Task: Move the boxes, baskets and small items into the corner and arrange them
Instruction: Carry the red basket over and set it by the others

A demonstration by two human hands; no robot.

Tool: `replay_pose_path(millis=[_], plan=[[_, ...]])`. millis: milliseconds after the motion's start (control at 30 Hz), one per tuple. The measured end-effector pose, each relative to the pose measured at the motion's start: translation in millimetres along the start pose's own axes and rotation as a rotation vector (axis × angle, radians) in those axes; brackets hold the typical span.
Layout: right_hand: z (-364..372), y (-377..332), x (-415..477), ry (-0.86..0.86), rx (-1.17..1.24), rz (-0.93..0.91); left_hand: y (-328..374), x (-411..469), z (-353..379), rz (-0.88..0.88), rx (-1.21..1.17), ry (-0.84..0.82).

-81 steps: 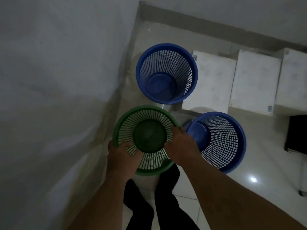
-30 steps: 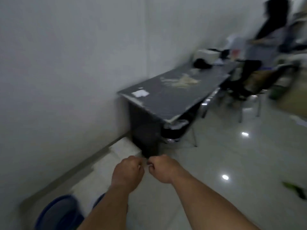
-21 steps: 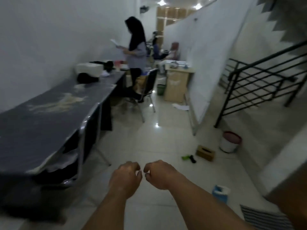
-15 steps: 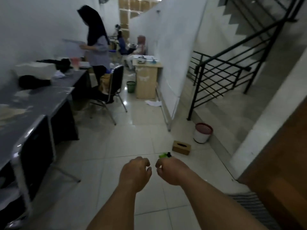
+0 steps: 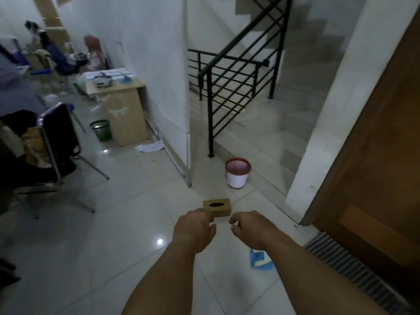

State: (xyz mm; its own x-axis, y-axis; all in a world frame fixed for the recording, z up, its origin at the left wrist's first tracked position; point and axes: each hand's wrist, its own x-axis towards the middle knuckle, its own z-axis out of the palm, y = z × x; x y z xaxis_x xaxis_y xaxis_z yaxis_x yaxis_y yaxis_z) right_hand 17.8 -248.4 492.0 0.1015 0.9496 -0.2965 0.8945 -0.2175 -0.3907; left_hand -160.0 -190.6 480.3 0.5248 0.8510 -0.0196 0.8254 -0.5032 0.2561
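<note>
A brown tissue box [image 5: 217, 207] lies on the white tiled floor just beyond my hands. Past it, a white basket with a red rim [image 5: 237, 173] stands by the foot of the stair railing. A small blue and white item [image 5: 260, 261] lies on the floor under my right forearm, partly hidden. A dark green basket [image 5: 101, 130] stands beside a wooden cabinet at the far left. My left hand [image 5: 194, 228] and my right hand [image 5: 248, 228] hover side by side above the floor, fingers loosely curled, holding nothing.
A black chair [image 5: 56, 142] with things piled on it stands at the left. A wooden cabinet [image 5: 122, 110] sits against the white partition. A black stair railing [image 5: 227, 87] is ahead, with a brown door [image 5: 375, 178] and a striped mat [image 5: 354, 269] at the right.
My hands have let go of the green basket in the corner. I have turned to face the room, and the tissue box and red-rimmed basket are now closer.
</note>
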Motion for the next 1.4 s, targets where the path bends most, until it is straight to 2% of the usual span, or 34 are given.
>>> replay_pose_path(millis=[267,400,567,867,1000,1133,1300,1400], plan=[[-51,112,155,-0.023,0.042,0.180,12,192,40,0.074,0.008,-0.145],[-98,150,240,-0.049,0.052,0.195,19,293,34,0.012,-0.005,-0.216],[-148,173,338,-0.046,0.046,0.179,20,412,33,-0.044,-0.004,-0.246],[-213,218,500,-0.044,0.113,0.263,-1,618,38,0.048,-0.001,-0.304],[-241,235,563,-0.079,0.110,0.294,-14,686,39,0.036,0.011,-0.343],[-258,252,635,-0.101,0.087,0.248,-31,744,51,-0.041,0.000,-0.383],[-262,290,738,-0.259,0.020,0.144,-48,811,81,-0.184,-0.026,-0.432],[-262,317,808,-0.339,-0.031,0.062,-54,854,107,-0.337,-0.063,-0.433]])
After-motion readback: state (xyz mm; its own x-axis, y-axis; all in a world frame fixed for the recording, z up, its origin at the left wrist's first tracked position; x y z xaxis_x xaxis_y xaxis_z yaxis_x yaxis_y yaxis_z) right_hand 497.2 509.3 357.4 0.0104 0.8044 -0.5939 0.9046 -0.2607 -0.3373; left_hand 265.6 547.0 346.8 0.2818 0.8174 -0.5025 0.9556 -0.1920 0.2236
